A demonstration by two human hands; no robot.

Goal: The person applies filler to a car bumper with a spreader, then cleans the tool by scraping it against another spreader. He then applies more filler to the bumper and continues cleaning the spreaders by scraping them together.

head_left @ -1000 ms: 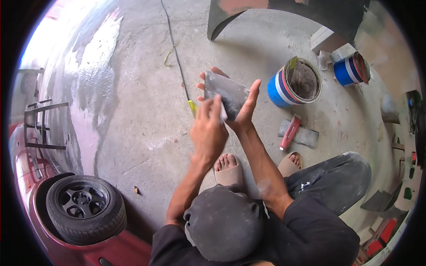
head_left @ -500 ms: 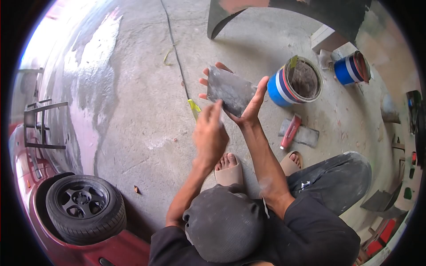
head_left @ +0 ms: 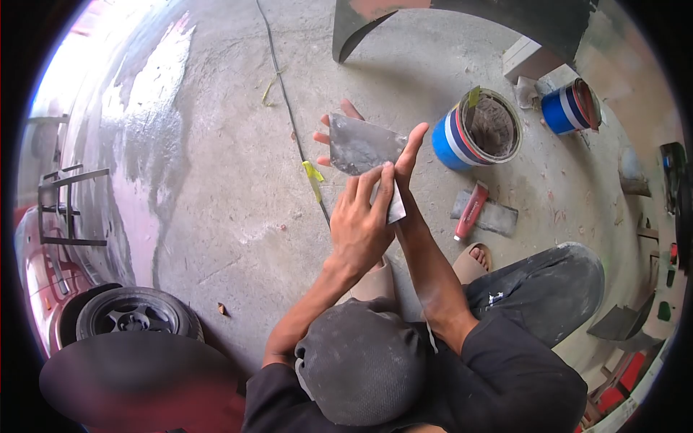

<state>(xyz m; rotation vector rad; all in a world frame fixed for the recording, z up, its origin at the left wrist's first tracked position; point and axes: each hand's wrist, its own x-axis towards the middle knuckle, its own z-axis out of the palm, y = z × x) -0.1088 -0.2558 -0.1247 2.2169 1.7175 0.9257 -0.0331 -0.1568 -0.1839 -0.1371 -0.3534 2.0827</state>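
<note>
My right hand is palm up under a flat, grey-smeared plate. Its fingertips show past the plate's left edge and its thumb is raised along the right side. My left hand is back up at the plate's lower right corner, its fingers closed on a thin, pale spreader. Part of that spreader is hidden behind the fingers. Right of the hands, a red tube lies across a grey flat block on the floor.
An open blue-and-white can stands right of the plate, with a smaller can beyond. A dark curved panel spans the top. A black cable runs along the floor. At lower left, a blurred dark-red shape partly covers a wheel.
My left hand has moved from a blurred position below the plate to its lower right corner, the spreader now visible. The plate has shifted slightly left. A blurred dark-red shape has appeared at lower left.
</note>
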